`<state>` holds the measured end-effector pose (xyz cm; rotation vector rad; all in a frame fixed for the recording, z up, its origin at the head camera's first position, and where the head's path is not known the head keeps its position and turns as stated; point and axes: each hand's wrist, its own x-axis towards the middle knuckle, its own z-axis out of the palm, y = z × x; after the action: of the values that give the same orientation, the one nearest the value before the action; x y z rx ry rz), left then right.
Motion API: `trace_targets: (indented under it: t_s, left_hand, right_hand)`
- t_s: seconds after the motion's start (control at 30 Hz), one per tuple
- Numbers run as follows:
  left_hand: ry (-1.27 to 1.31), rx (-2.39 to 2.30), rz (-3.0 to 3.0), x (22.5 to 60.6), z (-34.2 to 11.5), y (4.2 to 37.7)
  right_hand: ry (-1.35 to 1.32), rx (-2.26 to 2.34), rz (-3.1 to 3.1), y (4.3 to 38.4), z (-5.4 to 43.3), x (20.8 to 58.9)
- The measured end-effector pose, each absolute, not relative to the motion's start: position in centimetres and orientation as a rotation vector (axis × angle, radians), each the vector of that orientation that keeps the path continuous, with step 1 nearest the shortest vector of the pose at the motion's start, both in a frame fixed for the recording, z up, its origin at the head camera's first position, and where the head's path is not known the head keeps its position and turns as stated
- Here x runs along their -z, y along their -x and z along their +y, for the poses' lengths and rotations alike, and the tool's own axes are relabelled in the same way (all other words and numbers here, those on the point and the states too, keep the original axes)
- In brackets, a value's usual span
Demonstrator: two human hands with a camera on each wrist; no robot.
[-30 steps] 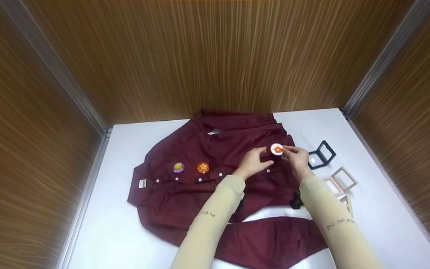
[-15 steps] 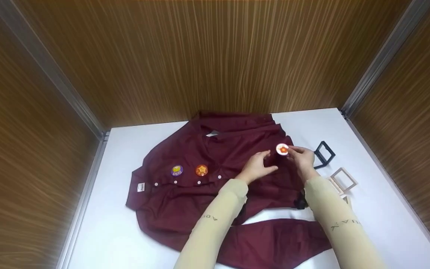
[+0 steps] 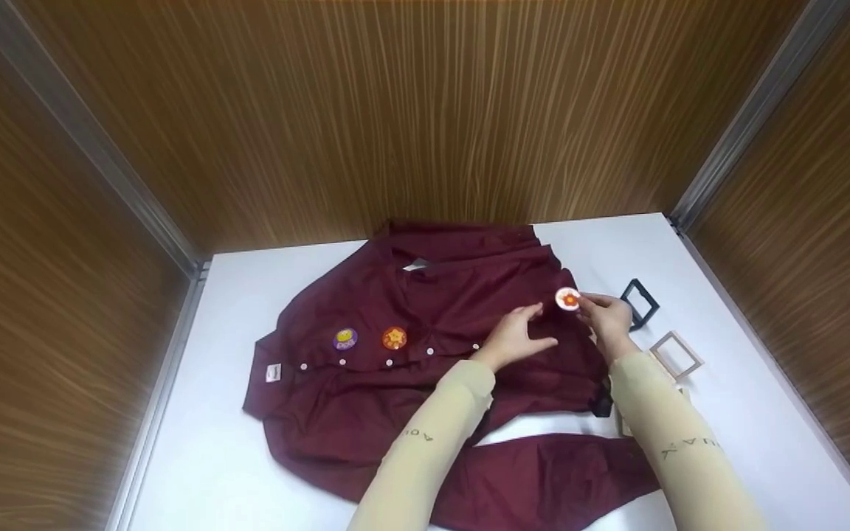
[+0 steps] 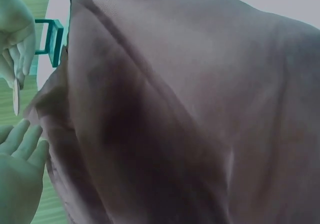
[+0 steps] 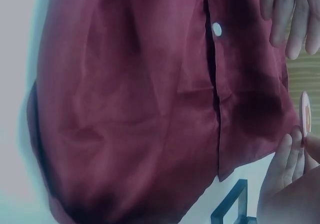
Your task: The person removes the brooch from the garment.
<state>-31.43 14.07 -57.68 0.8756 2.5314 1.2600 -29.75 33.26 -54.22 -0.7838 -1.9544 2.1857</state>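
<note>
Looks like soft, creased cloth on shirt (image 3: 373, 402) | smooth plastic on badge (image 3: 566, 299) | stripy wood on wall (image 3: 425, 110) | smooth metal on strip (image 3: 752, 110) | smooth top on table (image 3: 750, 413) | dull cloth on sleeve (image 3: 417, 450)

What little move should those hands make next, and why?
I'd probably bring the left hand to the free edge of the flower badge, to steady it: the right hand alone pinches the badge by its edge, while the left is close by, holding nothing, its fingers pointing toward it.
</note>
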Motion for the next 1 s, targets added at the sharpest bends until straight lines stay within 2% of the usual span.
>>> trace_targets:
  t_s: [1.0]
  left_hand:
    - [-0.97, -1.229, 2.426, 58.2, 15.8, 30.0]
  right_hand:
    - [0.99, -2.17, -1.714, 28.4, 37.3, 56.6]
